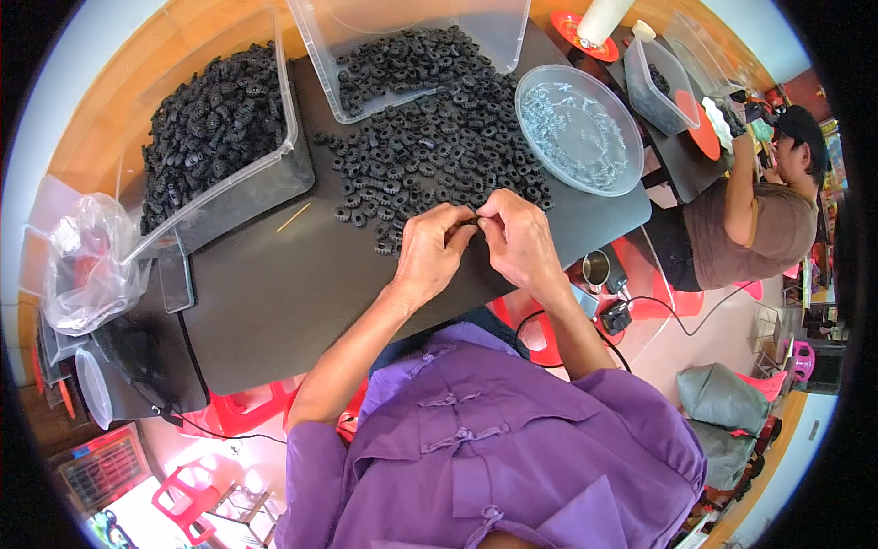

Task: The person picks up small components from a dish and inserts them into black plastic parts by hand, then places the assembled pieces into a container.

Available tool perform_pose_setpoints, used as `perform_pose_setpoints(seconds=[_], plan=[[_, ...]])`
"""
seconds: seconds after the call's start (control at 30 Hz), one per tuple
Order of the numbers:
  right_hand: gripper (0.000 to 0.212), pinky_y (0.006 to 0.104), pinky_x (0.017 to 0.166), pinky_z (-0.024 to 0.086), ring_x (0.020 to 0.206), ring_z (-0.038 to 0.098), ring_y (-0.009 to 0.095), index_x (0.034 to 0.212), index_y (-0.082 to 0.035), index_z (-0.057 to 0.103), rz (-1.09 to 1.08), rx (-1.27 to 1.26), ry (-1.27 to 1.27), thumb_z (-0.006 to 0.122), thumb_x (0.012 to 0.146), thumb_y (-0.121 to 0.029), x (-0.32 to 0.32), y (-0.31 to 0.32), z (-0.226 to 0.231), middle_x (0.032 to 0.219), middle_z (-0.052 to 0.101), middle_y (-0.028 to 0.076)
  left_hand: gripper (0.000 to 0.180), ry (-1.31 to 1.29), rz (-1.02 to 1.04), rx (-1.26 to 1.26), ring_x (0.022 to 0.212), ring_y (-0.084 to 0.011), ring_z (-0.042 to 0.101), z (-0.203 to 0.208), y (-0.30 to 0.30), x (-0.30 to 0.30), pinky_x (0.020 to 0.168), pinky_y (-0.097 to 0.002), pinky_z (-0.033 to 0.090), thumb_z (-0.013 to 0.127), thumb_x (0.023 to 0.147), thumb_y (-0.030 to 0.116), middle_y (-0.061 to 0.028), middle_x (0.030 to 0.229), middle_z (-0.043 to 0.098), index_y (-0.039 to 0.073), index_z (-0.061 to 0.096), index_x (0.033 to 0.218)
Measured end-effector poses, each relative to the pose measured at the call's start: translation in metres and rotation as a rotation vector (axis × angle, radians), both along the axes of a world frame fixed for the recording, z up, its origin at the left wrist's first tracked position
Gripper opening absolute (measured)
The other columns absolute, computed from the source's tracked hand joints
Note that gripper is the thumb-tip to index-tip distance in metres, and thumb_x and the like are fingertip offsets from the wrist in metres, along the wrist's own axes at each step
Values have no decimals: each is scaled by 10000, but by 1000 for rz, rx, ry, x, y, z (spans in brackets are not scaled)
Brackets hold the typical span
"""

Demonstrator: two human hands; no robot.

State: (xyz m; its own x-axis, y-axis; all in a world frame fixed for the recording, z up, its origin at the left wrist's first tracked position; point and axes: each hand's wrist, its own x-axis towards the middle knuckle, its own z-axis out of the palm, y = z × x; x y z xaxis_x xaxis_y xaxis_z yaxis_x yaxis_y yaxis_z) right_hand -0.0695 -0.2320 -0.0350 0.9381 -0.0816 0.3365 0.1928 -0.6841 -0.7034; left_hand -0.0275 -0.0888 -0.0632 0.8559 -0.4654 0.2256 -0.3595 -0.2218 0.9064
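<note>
My left hand [428, 252] and my right hand [521, 242] meet fingertip to fingertip above the near edge of a pile of small black ribbed plastic parts [430, 137]. Both are closed in a pinch. Between the fingertips shows a bit of a small black plastic part [473, 220], mostly covered by my fingers. The loose pile spreads over the dark table [265, 302] and runs back into a clear tub [315, 64] lying open toward me. To the right of the pile, a round clear tray [631, 151] holds many small transparent pieces.
At the left stands a clear bin [293, 119] heaped with black parts, with a plastic bag [87, 274] beside it. A thin yellowish stick [294, 218] lies on the table. A metal cup [595, 267] and a cable are at lower right. Another person [759, 215] sits at the right.
</note>
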Motion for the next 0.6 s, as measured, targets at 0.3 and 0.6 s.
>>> perform_pose_setpoints(seconds=[0.3,0.6], plan=[[130,453,580,445,684,548,386,857,-6,537,-45,-85,-98,547,745,59,-11,10,-6,762,526,164,164,4,-36,27,661,-143,599,5,0,-6,599,-274,474,593,793,-17,-115,788,630,-38,618,954],[348,405,648,467,816,544,323,1046,3,550,43,-127,-103,607,704,31,-18,12,6,865,514,131,118,236,-19,-45,578,-43,533,9,4,0,516,-239,443,607,787,11,-67,708,656,-41,624,892]])
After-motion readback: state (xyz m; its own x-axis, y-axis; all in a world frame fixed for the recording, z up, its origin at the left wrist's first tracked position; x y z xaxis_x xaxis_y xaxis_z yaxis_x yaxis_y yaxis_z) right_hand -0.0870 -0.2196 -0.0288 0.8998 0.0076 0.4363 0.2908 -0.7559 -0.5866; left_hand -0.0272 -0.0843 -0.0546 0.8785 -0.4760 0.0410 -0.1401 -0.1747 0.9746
